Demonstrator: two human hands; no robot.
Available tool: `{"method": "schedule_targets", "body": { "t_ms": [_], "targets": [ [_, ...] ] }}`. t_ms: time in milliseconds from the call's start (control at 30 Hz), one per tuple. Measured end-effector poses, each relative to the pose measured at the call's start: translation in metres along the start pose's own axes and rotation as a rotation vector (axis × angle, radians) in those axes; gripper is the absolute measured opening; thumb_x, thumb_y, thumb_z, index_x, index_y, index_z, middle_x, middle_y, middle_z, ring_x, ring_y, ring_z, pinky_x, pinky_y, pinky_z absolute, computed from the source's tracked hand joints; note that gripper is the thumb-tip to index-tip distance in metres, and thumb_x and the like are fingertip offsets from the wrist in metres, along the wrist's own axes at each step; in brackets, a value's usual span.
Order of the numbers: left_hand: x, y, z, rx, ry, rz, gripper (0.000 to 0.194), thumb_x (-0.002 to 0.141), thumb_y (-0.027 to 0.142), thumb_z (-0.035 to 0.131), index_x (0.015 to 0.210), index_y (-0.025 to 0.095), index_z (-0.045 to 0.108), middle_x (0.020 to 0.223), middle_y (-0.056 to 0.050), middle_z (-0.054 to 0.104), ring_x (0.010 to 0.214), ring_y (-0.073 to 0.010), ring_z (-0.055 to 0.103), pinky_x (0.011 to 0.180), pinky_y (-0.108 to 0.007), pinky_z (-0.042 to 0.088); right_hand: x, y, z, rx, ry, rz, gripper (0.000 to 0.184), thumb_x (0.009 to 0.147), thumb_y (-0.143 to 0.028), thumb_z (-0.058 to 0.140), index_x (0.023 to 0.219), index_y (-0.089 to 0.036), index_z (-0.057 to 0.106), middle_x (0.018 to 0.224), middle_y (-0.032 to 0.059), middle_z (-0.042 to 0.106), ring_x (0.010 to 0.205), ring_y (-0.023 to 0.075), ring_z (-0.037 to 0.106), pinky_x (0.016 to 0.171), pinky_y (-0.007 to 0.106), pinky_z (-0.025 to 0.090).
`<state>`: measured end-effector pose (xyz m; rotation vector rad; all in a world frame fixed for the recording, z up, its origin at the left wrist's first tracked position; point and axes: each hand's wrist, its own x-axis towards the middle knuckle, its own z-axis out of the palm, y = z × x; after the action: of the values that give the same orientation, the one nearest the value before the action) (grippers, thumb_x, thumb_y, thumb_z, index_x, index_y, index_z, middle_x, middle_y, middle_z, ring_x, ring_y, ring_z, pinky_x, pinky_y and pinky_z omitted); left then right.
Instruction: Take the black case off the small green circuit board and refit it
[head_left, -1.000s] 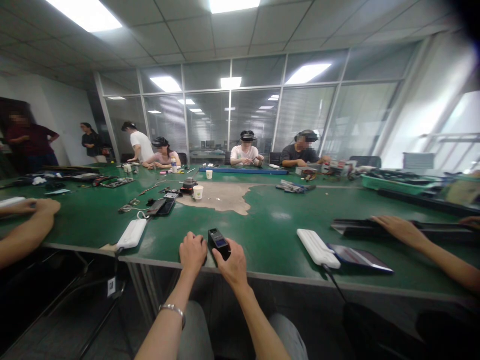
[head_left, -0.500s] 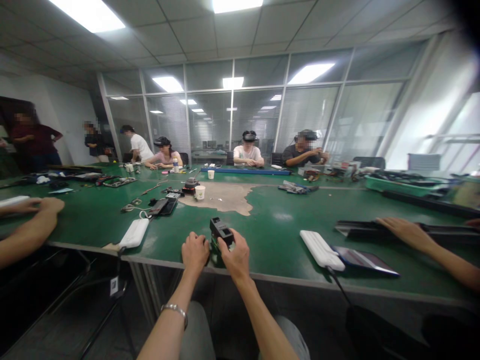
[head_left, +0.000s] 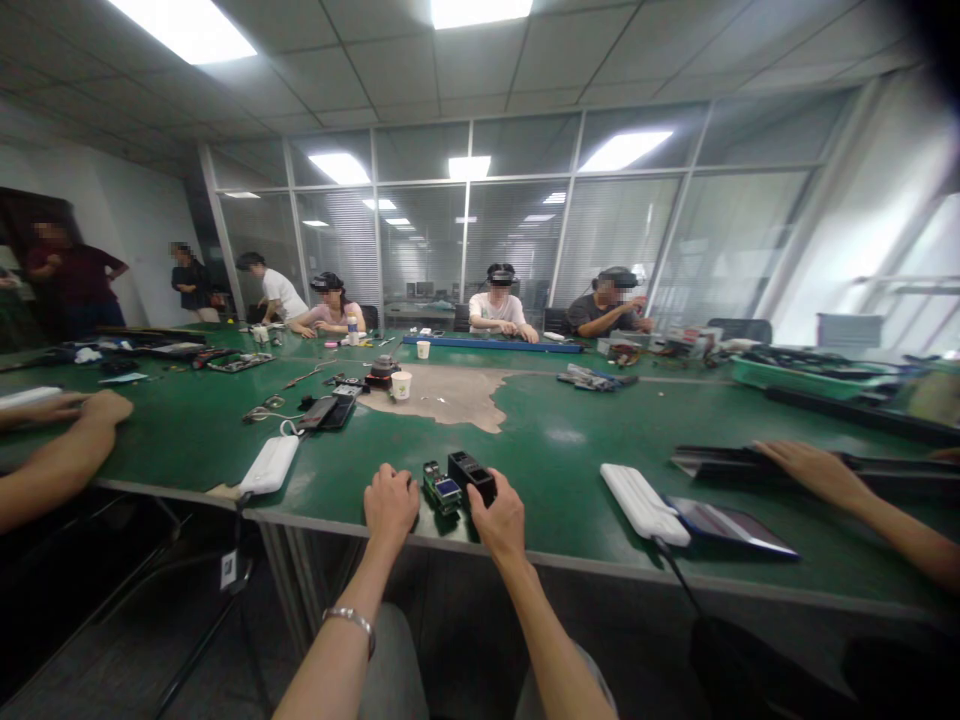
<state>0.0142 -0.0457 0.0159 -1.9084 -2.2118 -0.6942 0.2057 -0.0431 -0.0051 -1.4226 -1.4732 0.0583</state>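
Near the front edge of the green table (head_left: 570,500), my right hand (head_left: 501,515) grips a black plastic casing (head_left: 471,474) with dark openings along its face, tilted above the tabletop. Just left of the casing, a green circuit board (head_left: 442,488) with a small bluish screen lies uncovered, apart from it. My left hand (head_left: 390,505) rests on the table to the left of the board, its fingers curled in. Something dark shows at its fingertips, but what it holds, if anything, is hidden.
A white power bank (head_left: 270,465) lies to the left, another white power bank (head_left: 641,500) and a dark tablet-like panel (head_left: 731,525) to the right. Ahead stands a paper cup (head_left: 401,386). Neighbours' arms (head_left: 825,475) reach in from both sides.
My right hand has moved right with the black casing, which was over the circuit board. The board now shows between my hands. My left hand has stayed nearly still.
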Motion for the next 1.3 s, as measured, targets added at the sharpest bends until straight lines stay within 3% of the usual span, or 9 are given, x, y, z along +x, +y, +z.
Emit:
{"method": "schedule_targets", "body": {
  "t_ms": [433, 633, 1100, 1300],
  "targets": [
    [-0.001, 0.0, -0.001, 0.006, 0.016, 0.006, 0.035, 0.091, 0.044, 0.041, 0.102, 0.026, 0.068, 0.102, -0.008, 0.051, 0.094, -0.0203, 0.05, 0.076, -0.03, 0.038, -0.001, 0.005, 0.006, -0.055, 0.042, -0.033, 0.057, 0.078, -0.037, 0.055, 0.123, -0.003, 0.054, 0.118, 0.0211, 0.06, 0.109, 0.0318, 0.054, 0.098, 0.045, 0.04],
    [-0.001, 0.001, -0.002, 0.005, 0.01, 0.007, 0.035, 0.091, 0.044, 0.041, 0.103, 0.026, 0.068, 0.102, -0.008, 0.051, 0.093, -0.0198, 0.05, 0.076, -0.03, 0.038, 0.0, 0.008, 0.004, -0.029, 0.08, -0.028, 0.058, 0.08, -0.038, 0.052, 0.127, -0.004, 0.052, 0.124, 0.0196, 0.058, 0.115, 0.0299, 0.052, 0.1, 0.042, 0.04],
    [-0.002, 0.002, -0.006, 0.006, -0.007, -0.01, 0.035, 0.091, 0.043, 0.042, 0.103, 0.025, 0.069, 0.103, -0.008, 0.051, 0.095, -0.0198, 0.05, 0.078, -0.03, 0.038, -0.002, 0.008, 0.004, -0.043, -0.024, 0.008, 0.053, 0.079, -0.038, 0.054, 0.123, -0.008, 0.056, 0.111, 0.0184, 0.064, 0.101, 0.0299, 0.059, 0.09, 0.042, 0.044],
    [-0.001, 0.001, -0.003, -0.007, -0.014, -0.002, 0.036, 0.091, 0.044, 0.041, 0.106, 0.026, 0.068, 0.103, -0.009, 0.051, 0.095, -0.0202, 0.05, 0.079, -0.03, 0.038, 0.004, 0.0, -0.004, 0.01, -0.017, 0.069, 0.047, 0.079, -0.042, 0.055, 0.116, -0.014, 0.061, 0.103, 0.0134, 0.068, 0.092, 0.0258, 0.063, 0.083, 0.037, 0.047]
  ]
}}
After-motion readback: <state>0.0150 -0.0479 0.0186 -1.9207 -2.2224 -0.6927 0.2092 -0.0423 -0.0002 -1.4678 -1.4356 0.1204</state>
